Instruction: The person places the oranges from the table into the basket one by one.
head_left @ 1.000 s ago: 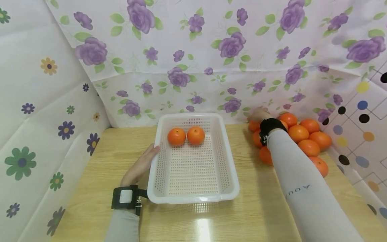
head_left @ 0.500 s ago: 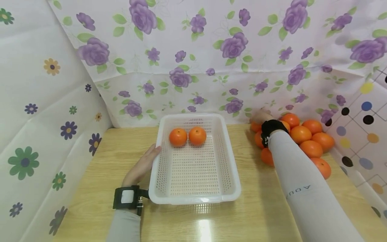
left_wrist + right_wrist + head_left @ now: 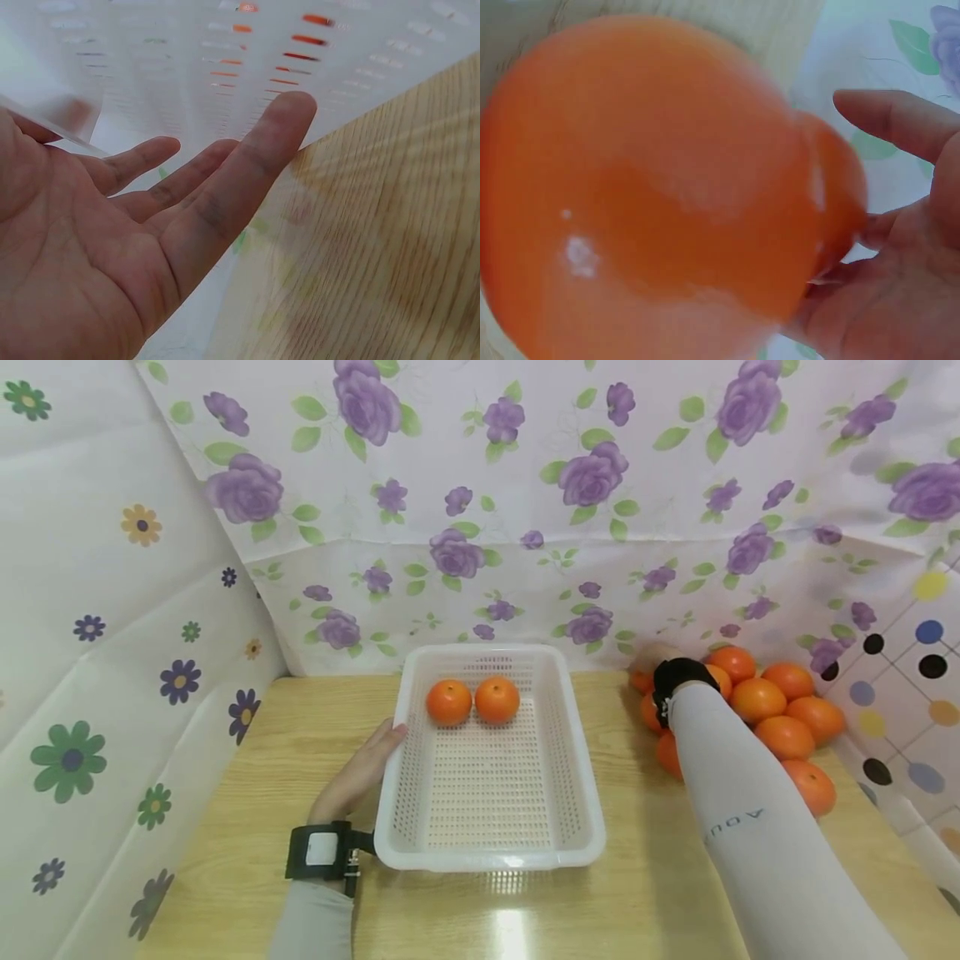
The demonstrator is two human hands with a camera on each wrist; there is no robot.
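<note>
A white perforated plastic basket rests on the wooden table, with two oranges side by side at its far end. My left hand holds the basket's left side, thumb at the rim and fingers against the outer wall in the left wrist view. Far right, my right hand reaches into a group of oranges and is partly hidden by its wristband. In the right wrist view its thumb stands apart from a partly hidden orange, while the other fingers lie beside and behind that fruit. Another orange fills the foreground.
Several oranges sit close together against the back and right walls, some hidden under the right forearm. Flower-patterned sheets line the back and left, and a dotted sheet the right. The table shows wood between basket and left sheet.
The whole head view has shifted slightly, so everything sits further right in it. My right hand has drawn a little lower behind its wristband among the oranges. The left hand stays at the basket.
</note>
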